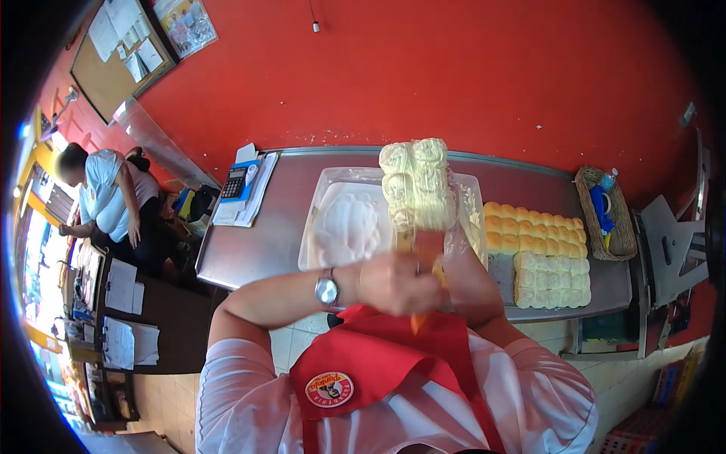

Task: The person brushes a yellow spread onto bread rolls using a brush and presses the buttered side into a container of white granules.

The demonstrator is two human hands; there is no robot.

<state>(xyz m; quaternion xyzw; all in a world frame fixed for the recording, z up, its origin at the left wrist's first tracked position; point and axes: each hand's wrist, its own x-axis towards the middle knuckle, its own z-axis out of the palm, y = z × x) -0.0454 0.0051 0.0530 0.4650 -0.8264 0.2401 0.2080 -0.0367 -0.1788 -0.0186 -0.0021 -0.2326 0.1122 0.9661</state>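
Note:
My left hand (401, 284), smeared by motion, is closed round what looks like a wide brush (429, 244), its head against a cream-coated slab of joined buns (416, 181). An orange handle end shows below the fist. My right hand (460, 253) holds the slab up from below and behind, its fingers mostly hidden. Under the slab stands a pale plastic tub (306, 246) with white, smooth stuff inside and smears on its right wall. To the right lie a golden, uncoated slab of buns (533, 231) and a white-coated slab (552, 280).
The metal table (249, 253) runs along a red wall. Papers with a calculator (234, 183) lie at its left. A wicker basket (605, 216) holding blue items stands at the right end, beside a grey metal piece (673, 238). Another person (113, 193) is at a counter far left.

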